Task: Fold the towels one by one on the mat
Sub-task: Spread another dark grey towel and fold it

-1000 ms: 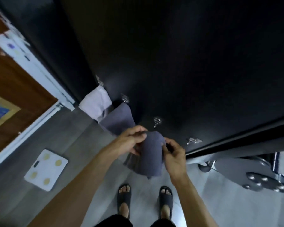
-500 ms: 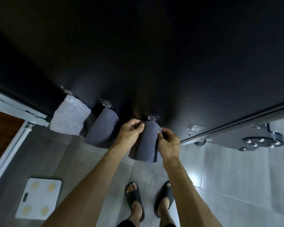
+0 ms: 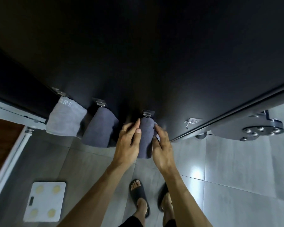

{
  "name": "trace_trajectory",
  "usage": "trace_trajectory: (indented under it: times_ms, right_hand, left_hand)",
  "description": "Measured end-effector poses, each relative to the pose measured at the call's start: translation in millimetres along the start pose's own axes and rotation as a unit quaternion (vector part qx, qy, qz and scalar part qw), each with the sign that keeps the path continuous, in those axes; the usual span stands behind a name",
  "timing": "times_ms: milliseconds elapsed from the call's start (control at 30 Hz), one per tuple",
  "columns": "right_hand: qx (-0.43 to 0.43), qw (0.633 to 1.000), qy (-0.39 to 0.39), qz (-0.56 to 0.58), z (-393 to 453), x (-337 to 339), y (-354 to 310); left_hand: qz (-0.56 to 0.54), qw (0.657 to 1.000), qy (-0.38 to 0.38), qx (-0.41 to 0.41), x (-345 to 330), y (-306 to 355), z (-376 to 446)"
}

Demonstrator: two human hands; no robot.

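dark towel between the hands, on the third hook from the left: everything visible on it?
The dark towel is plain dark grey-blue, soft and terry-like, folded into a narrow column hanging from a metal hook on the black wall. Its top bunches at the hook; its lower edge hangs free above the tiled floor. The left hand and right hand flank it, straight fingers touching its sides. A wider dark towel hangs apart, further left.

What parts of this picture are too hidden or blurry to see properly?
All in the head view:
- Dark blue towel on the third hook: both sides covered by the left hand and right hand.
- Both hands' fingertips: motion-blurred, so their grip is unclear.
- Light grey towel's lettering: only "ARS" is readable.
- Middle dark grey towel: right edge hidden behind the left hand.
- Black slippers: heels cut off by the bottom edge.
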State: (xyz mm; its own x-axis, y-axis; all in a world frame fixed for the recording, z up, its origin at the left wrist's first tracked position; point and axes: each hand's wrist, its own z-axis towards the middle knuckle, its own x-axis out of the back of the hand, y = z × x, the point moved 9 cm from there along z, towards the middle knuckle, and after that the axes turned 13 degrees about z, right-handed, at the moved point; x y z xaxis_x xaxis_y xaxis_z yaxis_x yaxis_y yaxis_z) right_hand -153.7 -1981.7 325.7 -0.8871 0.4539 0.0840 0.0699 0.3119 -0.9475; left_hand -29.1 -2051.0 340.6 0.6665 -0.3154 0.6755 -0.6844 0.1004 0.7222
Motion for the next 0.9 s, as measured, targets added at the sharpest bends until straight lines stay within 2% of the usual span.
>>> trace_trajectory:
  times_ms: [167, 233, 367, 467, 600, 733, 900]
  right_hand:
    - [-0.114, 0.979, -0.007, 0.166, 8.9, -10.3, 15.9]
    - [-0.13, 0.97, -0.005, 0.204, 7.0, -13.9, 20.4]
    - [-0.135, 0.969, -0.015, 0.207, 8.6, -16.5, 20.5]
    - [-0.116, 0.982, -0.044, 0.139, 9.1, -11.5, 11.7]
    - [-0.045, 0.995, -0.074, -0.054, 10.6, 3.5, -9.6]
    - [0.056, 0.971, -0.104, -0.207, 5.4, 11.7, -46.9]
    - [0.159, 0.92, -0.205, -0.294, 2.6, -7.1, -94.1]
  left_hand:
    - [-0.162, 0.983, -0.065, 0.063, -15.8, -9.8, 6.5]
    - [-0.176, 0.979, -0.079, 0.065, -16.4, -11.8, 5.7]
    - [-0.147, 0.98, -0.122, 0.063, -16.6, -10.0, 4.8]
    - [-0.065, 0.989, -0.122, 0.05, -7.1, -7.1, 9.7]
    - [0.057, 0.997, -0.057, -0.006, 20.3, 11.7, 9.6]
    - [0.116, 0.992, 0.003, -0.056, 47.5, 27.4, -15.0]
    - [0.166, 0.983, 0.073, -0.025, 70.4, 32.9, -57.9]
